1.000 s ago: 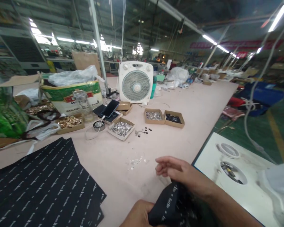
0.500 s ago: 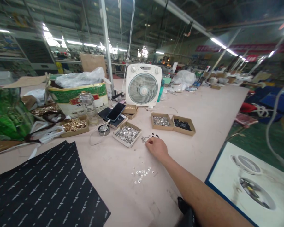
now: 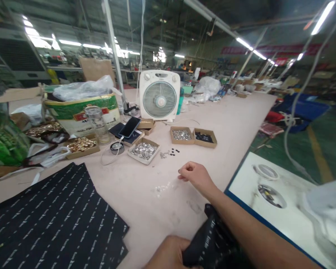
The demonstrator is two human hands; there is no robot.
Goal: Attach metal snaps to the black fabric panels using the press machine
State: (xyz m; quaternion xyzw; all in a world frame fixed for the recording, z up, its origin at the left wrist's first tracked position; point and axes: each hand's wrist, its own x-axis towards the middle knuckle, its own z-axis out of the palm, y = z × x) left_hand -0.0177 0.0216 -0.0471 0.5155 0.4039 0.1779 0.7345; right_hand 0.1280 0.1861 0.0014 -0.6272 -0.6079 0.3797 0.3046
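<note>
"Where's the right hand (image 3: pixel 196 176) on my screen?"

"Out over the bench (image 3: pixel 134 201), fingers (image 3: pixel 183 170) loosely curled and close together, tips pointing left. They're just beside the scattered small silver fittings (image 3: pixel 161 188). I can't tell whether they're pinching anything."

"And the left hand (image 3: pixel 168 254)?"

"Down at the bottom edge of my view, closed around a bunched piece of black printed cloth (image 3: pixel 212 239). Its fingertips are out of my sight."

"Which way does the cloth run?"

"Its long axis tilts up and to the right from the left hand, and its top end is close under the right forearm (image 3: pixel 240 213)."

"What else is around?"

"A stack of black printed sheets (image 3: pixel 58 216) lies flat on the left. Ahead are a cardboard tray of silver parts (image 3: pixel 143 150), a box of silver parts (image 3: pixel 181 134) and, touching it, a box of black parts (image 3: pixel 204 137)."
</note>
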